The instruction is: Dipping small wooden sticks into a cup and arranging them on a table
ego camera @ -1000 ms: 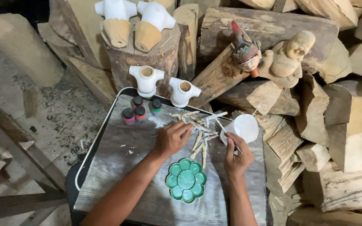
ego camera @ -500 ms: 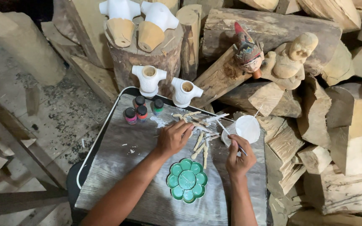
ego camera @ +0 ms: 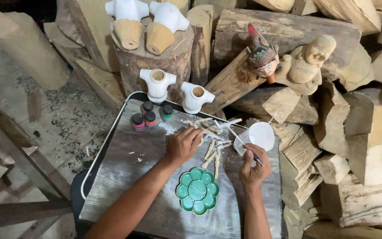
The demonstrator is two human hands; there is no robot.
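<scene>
My left hand [ego camera: 183,144] rests palm down on the grey wooden tray top [ego camera: 129,177], its fingers on a pile of several small pale carved wooden pieces [ego camera: 212,140]. My right hand [ego camera: 254,164] holds a thin paintbrush [ego camera: 242,142] whose tip points up and left over those pieces. A white round cup [ego camera: 260,135] stands just beyond my right hand. A green flower-shaped paint palette [ego camera: 197,190] lies between my two forearms.
Several small paint bottles [ego camera: 148,117] stand at the tray's far left. Two white carved torsos [ego camera: 175,90] sit behind them, two more [ego camera: 144,22] on a log. A painted puppet head [ego camera: 261,55] and a bare wooden figure [ego camera: 308,64] lie on stacked logs to the right.
Both hands stay nearly in place; my left hand has shifted slightly over the wooden pieces, and the brush in my right hand has moved a little.
</scene>
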